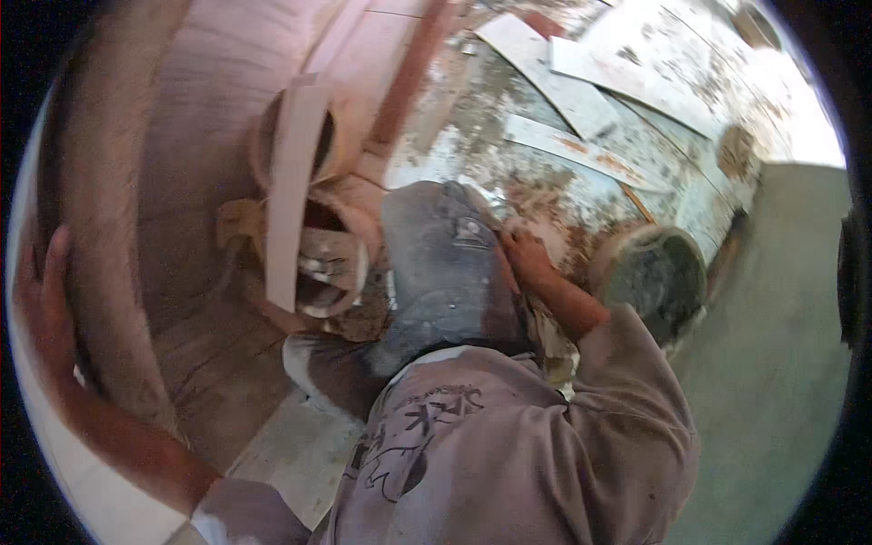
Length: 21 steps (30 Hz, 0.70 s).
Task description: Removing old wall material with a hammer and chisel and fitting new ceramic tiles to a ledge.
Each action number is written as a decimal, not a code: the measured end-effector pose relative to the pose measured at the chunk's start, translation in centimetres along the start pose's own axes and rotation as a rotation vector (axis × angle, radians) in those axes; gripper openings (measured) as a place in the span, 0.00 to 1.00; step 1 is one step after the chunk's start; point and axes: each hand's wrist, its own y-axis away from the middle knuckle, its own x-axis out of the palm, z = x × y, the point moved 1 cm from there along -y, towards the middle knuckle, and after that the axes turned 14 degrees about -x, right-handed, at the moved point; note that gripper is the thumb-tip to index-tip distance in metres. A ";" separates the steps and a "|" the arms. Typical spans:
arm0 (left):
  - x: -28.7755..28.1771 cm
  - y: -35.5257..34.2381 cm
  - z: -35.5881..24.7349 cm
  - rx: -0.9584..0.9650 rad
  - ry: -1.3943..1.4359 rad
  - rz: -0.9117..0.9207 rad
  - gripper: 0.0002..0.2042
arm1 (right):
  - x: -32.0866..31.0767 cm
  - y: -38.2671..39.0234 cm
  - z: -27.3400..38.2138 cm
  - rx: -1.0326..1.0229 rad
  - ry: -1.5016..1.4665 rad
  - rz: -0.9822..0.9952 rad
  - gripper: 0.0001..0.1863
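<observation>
My left hand is at the far left with its fingers stretched upward, beside a brown, rounded edge. Whether its palm touches that edge is unclear. Beside my bent leg in grey-blue, dusty trousers is my right hand, low over a patch of reddish dust and rubble. Its fingertips are blurred, and I cannot make out anything in it. Left of my knee, a long pale strip lies across two round buckets, the far bucket and the near bucket.
A round bucket with a dark grey inside stands to the right, by a grey-green wall. Flat white strips and a stained strip lie on the debris-strewn floor. A thin orange stick lies near the right bucket.
</observation>
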 end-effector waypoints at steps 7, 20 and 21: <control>-2.4 2.0 -2.5 -0.073 0.435 0.174 0.24 | 5.1 -1.3 -2.7 -0.056 0.011 -0.094 0.25; -3.3 1.9 -1.6 0.168 0.388 0.155 0.35 | 5.4 -5.9 -4.4 0.248 0.064 0.141 0.18; -3.2 1.9 -1.4 0.135 0.399 0.173 0.35 | 5.2 -5.9 -4.7 0.236 0.044 0.098 0.18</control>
